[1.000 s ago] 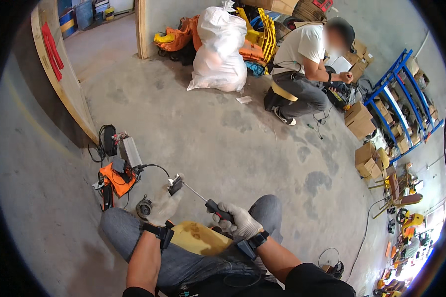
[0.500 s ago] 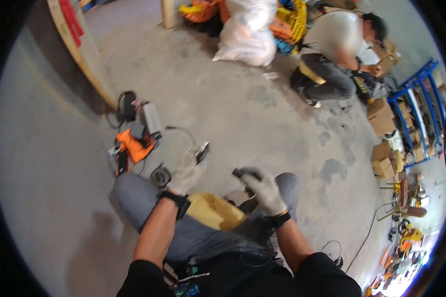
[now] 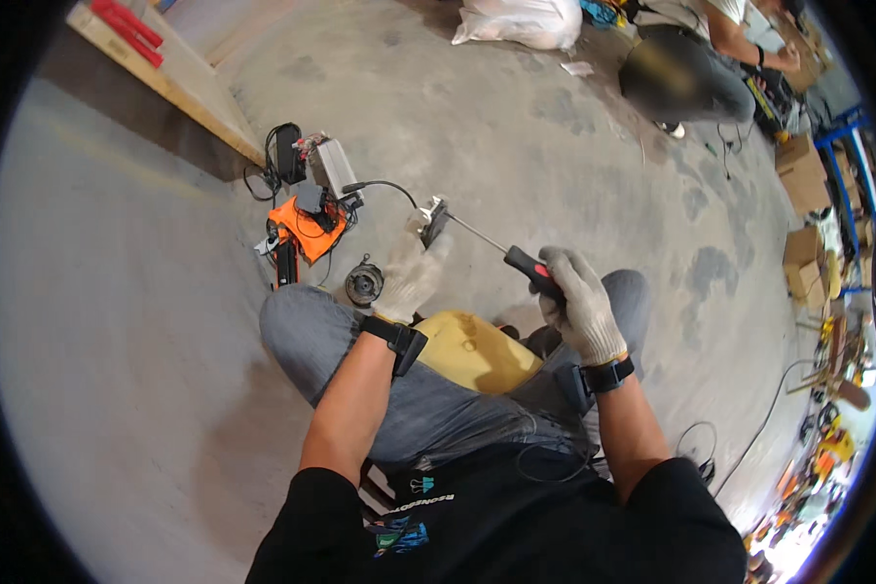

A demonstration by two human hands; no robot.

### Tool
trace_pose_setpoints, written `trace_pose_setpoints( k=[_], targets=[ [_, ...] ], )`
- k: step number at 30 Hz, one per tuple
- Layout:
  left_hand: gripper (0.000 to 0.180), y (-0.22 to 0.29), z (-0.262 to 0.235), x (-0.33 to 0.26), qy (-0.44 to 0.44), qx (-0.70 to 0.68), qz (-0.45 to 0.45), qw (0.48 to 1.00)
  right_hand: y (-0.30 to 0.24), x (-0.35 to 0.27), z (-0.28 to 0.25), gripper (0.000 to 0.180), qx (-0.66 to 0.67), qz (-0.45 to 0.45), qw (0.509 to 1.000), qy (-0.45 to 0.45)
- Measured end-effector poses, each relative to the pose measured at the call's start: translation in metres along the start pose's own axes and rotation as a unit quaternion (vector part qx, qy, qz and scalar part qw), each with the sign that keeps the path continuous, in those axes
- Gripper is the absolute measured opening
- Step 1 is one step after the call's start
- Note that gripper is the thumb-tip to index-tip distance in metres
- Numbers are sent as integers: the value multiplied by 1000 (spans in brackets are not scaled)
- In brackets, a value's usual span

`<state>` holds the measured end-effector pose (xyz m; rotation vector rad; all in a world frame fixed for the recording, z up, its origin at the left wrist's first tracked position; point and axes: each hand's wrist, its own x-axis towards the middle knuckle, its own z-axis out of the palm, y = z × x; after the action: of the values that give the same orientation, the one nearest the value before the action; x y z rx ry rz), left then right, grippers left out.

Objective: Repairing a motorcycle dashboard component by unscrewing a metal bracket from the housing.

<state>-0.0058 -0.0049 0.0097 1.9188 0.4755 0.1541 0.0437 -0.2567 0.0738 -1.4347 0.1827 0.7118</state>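
Note:
My gloved left hand [image 3: 411,282] is closed round a small black-and-silver part [image 3: 435,223] and holds it above the floor. A black cable [image 3: 387,185] reaches the top of that part. In my gloved right hand [image 3: 582,304] is a screwdriver [image 3: 532,272] with a black and red handle. Its long shaft points left, and the tip meets or nearly meets the part; I cannot tell if it sits in a screw. Beside my left wrist lies a round dark metal piece [image 3: 364,283]. A yellow surface [image 3: 479,352] shows between my legs.
Left of my hands, a silver box [image 3: 335,167], a black adapter-like block [image 3: 288,154] and an orange cloth-like item [image 3: 307,232] lie among wires. A wooden-edged panel [image 3: 175,88] stands beyond. Another person [image 3: 691,78] crouches far right, near cardboard boxes [image 3: 801,173].
The screwdriver in my right hand has swung to point left, its tip now at the part in my left hand. The view has shifted, so the surroundings appear higher and farther right.

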Motion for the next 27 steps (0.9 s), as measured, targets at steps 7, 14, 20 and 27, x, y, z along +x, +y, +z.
trace_pose_setpoints(
  k=[7, 14, 20, 27],
  targets=[
    [46, 14, 5, 2, 8, -113, 16, 993, 16, 2, 5, 51, 12, -62, 996, 68],
    [45, 31, 5, -1, 31, -25, 4, 999, 0, -4, -3, 45, -48, -42, 998, 25],
    [48, 28, 5, -4, 50, -94, -20, 994, 4, -10, 7, 52, -95, -76, 991, 57],
    [48, 9, 6, 0, 41, -129, 1, 991, 2, -1, -5, 43, -58, -62, 996, 38]
  ],
)
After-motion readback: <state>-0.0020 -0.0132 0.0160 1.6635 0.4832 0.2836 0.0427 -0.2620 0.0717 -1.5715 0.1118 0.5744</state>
